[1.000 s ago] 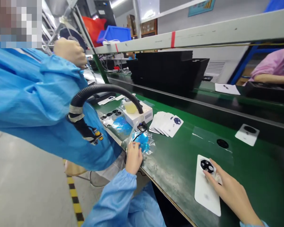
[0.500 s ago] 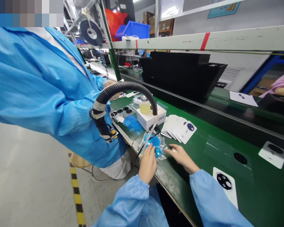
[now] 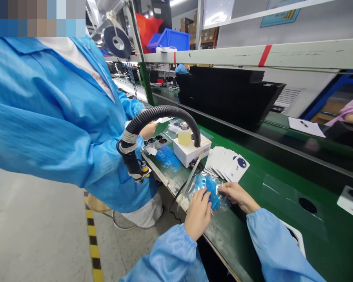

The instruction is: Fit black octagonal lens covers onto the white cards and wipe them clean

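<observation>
My left hand (image 3: 197, 213) and my right hand (image 3: 238, 197) both grip a clear plastic bag (image 3: 208, 192) with blue contents, at the bench's near edge. A thin clear strip (image 3: 191, 180) slants beside the bag. Beyond it stands a white box (image 3: 191, 153) carrying a bottle of yellow liquid (image 3: 184, 135). A fanned stack of white cards (image 3: 228, 164) with black round prints lies just past my right fingers. Under my right sleeve, a white card (image 3: 295, 235) is mostly hidden.
A co-worker in a blue smock (image 3: 53, 109) stands at left, a hand (image 3: 148, 130) reaching over the green bench (image 3: 326, 239) behind a black ribbed hose (image 3: 161, 116). Blue film (image 3: 168, 158) lies nearby. Black trays (image 3: 229, 92) fill the raised shelf.
My right hand has moved from the white card on the bench to the plastic bag. The bag has shifted right with my left hand, and the view has turned slightly.
</observation>
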Demonstrator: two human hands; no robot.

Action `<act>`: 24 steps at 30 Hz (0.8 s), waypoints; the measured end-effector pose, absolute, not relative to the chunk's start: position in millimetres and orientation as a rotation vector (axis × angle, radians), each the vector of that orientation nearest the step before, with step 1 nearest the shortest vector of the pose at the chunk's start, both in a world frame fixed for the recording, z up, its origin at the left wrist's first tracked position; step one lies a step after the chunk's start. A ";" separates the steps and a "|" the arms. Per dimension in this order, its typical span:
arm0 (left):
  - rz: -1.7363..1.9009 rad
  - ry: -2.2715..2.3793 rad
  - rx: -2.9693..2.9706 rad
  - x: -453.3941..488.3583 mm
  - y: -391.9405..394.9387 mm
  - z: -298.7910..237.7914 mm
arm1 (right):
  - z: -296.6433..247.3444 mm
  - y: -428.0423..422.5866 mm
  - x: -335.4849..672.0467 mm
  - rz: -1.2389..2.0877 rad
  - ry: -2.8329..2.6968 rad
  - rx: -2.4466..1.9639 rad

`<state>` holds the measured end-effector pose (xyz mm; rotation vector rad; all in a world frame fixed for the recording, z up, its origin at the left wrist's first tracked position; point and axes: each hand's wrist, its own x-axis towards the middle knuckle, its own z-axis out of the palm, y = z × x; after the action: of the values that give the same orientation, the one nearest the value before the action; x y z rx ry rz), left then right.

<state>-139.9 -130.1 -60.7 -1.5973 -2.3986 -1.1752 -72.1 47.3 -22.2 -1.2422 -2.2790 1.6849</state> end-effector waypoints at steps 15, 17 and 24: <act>-1.128 -2.297 -1.711 -146.0 -123.4 -51.3 | -13.4 44.7 -29.6 1.229 -2.355 -0.927; -1.127 -2.275 -1.669 -146.6 -121.2 -53.0 | -12.4 50.0 -14.5 1.212 -2.389 -0.901; -1.317 -2.146 -1.529 -142.6 -126.6 -54.6 | 2.7 77.4 85.7 1.086 -2.229 -1.079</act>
<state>-142.6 -126.6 -54.6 -1.5295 -2.1460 -1.3165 85.7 77.4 2.7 -1.0792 -2.2288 1.0862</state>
